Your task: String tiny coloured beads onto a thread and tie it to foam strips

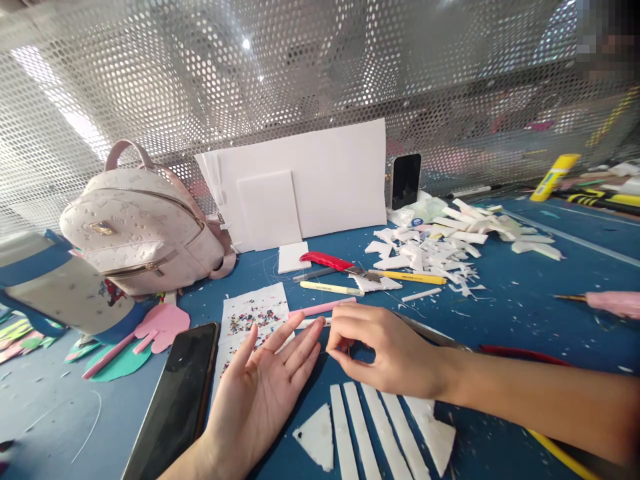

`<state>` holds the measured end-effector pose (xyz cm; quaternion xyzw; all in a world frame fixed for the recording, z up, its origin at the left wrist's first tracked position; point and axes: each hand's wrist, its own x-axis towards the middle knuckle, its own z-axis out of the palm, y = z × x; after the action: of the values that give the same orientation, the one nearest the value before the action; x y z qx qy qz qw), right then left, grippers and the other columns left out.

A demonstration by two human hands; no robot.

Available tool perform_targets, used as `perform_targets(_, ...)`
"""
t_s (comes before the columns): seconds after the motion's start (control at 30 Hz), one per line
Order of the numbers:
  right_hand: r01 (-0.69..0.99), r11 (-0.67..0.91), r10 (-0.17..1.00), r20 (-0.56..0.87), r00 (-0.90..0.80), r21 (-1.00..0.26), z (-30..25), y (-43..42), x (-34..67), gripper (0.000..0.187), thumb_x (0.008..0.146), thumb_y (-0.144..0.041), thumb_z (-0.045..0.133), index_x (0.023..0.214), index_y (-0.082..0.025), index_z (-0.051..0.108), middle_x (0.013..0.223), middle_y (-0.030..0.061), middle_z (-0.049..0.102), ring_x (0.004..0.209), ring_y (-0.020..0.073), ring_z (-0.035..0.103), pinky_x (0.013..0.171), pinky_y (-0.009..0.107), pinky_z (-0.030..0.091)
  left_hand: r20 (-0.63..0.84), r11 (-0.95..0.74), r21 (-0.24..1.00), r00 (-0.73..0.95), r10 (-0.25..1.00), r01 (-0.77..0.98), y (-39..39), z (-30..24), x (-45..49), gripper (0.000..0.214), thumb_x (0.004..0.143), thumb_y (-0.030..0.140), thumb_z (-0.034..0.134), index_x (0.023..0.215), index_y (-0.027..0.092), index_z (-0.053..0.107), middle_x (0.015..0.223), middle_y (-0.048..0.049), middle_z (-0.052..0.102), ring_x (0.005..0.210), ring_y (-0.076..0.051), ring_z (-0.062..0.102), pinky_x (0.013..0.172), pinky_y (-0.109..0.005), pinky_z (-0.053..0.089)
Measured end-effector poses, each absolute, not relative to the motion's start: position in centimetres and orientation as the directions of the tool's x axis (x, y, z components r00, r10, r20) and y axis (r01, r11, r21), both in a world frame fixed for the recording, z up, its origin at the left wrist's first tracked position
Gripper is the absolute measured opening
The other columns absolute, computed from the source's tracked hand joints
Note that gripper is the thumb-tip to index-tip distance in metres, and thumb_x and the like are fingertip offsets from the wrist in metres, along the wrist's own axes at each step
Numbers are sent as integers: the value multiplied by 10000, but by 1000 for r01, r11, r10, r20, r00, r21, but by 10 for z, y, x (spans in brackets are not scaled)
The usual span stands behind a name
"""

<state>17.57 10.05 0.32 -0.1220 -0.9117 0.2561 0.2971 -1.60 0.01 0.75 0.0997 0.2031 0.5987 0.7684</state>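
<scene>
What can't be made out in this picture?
- Head view: whether the right hand pinches anything; its own fingers hide it.
- Head view: near ends of the white strips; cut off by the bottom edge.
- Head view: the flat-lying phone's lower end; same edge.
- Head view: what the specks are; too small.

One left hand (263, 400) and one right hand (385, 343) in front of one red-handled cutter (327, 261); nearer still, four white strips (343, 432), two wedges (319, 437). Left of the cutter, one backpack (143, 227), one lying phone (177, 387); right, one standing phone (406, 181), one glue stick (554, 178).
</scene>
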Motion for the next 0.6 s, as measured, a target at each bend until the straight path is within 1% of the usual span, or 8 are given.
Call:
perform_targets(0.23,64,844,363,479,-799,-533,3,101,176,110,874,-136,510,780,-190,528,745,0,541,729,136,492,727,291,433,-183,266,407,207,961,-874,0,6,-17,578,1015,447,264,1212,54,640,1353,-207,599,1384,-258,413,1178,-369,273)
perform_targets(0.5,74,853,358,476,-804,-517,7,99,175,123,852,-124,517,748,-188,536,721,-1,541,688,129,473,636,265,412,-159,250,417,200,967,-874,0,6,-16,577,1026,428,248,1230,40,623,1363,-236,580,1383,-273,411,1177,-385,274)
perform_targets(0.6,77,854,352,462,-814,-515,5,99,175,105,824,-107,532,756,-186,540,728,-2,544,671,125,475,628,266,412,-167,252,418,198,966,-873,0,6,-16,580,1024,434,248,1220,41,627,1363,-236,579,1382,-271,414,1178,-385,270)
